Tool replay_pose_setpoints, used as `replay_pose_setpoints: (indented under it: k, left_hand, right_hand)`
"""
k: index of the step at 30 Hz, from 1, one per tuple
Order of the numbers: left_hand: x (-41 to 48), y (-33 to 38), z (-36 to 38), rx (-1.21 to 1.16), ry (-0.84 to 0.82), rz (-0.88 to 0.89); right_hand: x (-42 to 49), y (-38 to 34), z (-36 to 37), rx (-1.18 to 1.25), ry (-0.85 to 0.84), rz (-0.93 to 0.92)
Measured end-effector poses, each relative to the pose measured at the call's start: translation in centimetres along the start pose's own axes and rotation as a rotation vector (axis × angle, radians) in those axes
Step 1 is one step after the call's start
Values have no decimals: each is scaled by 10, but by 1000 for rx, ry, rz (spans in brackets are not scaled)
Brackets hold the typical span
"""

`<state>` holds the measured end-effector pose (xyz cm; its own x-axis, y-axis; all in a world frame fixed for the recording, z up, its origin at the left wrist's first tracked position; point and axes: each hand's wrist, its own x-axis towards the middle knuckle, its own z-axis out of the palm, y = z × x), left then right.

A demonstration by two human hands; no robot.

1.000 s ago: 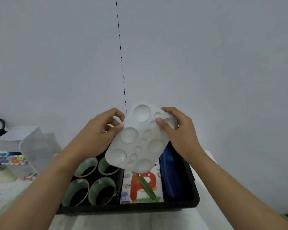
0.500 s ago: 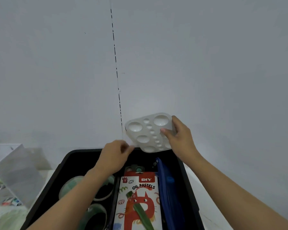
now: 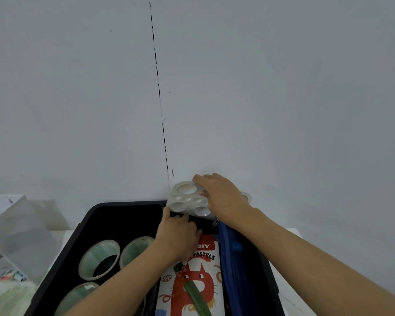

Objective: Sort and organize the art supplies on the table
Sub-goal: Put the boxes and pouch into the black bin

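Note:
A white paint palette [image 3: 184, 199] with round wells hovers over the far rim of the black bin [image 3: 94, 213], close to the wall. My right hand [image 3: 224, 198] lies over the palette's right half and grips it. My left hand [image 3: 177, 233] is just below the palette, its thumb touching the lower left corner; its fingertips are hidden in the dark behind the oil pastels box [image 3: 192, 283]. A green stick [image 3: 195, 295] lies on that box. A blue pouch [image 3: 235, 261] stands along the bin's right side.
Several green-lined paper cups [image 3: 99, 257] fill the bin's left half. A clear plastic container [image 3: 18, 236] stands left of the bin, with small coloured items beside it. The wall rises right behind the bin.
The palette has come down from mid-air to the bin's far rim, with my right hand shifted on top of it. My left hand has moved forward to its lower corner.

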<state>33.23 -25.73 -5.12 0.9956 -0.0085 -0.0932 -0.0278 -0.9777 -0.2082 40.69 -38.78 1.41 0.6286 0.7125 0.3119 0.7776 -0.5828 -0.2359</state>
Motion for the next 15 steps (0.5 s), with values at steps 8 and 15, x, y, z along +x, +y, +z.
replay_pose_setpoints:
  k: [8, 15]
  left_hand:
    - [-13, -10, -5, -230, 101, 22]
    - [-18, -53, -25, -711, 588, -204]
  right_hand:
    - [13, -11, 19, -193, -106, -19]
    - [17, -7, 25, -141, -111, -11]
